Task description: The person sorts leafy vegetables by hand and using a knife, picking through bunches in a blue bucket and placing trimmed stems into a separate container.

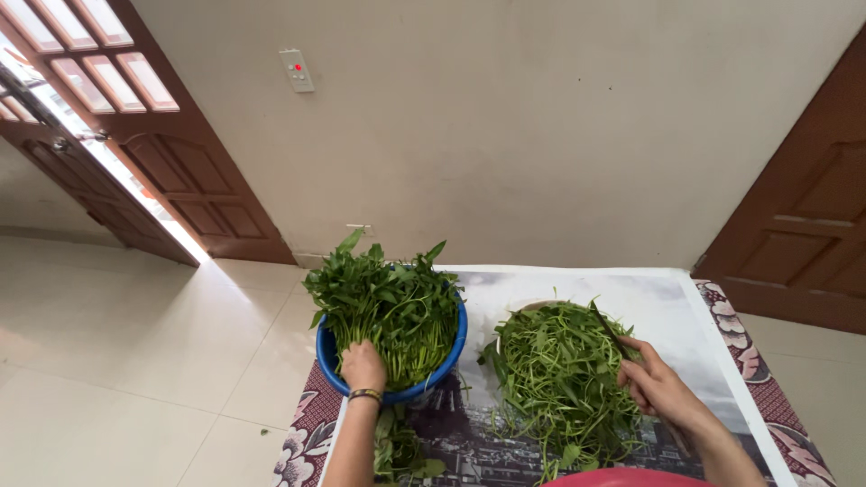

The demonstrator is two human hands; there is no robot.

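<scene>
Head view: the left hand (363,365) clutches leafy greens (388,302) heaped in the blue basin (456,347). Right of the basin, the right hand (657,383) grips a thin stalk (613,334) over the shredded greens (559,383).

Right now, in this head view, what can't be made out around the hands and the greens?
- Left hand: fingers buried in the leafy greens, so its grip is hidden.
- Blue basin: inside covered by those greens.
- White bowl: only a rim shows under the cut stems.
- Right hand: holds a thin dark tool, too slim to identify.
- Pink object: cut off by the bottom edge.
</scene>
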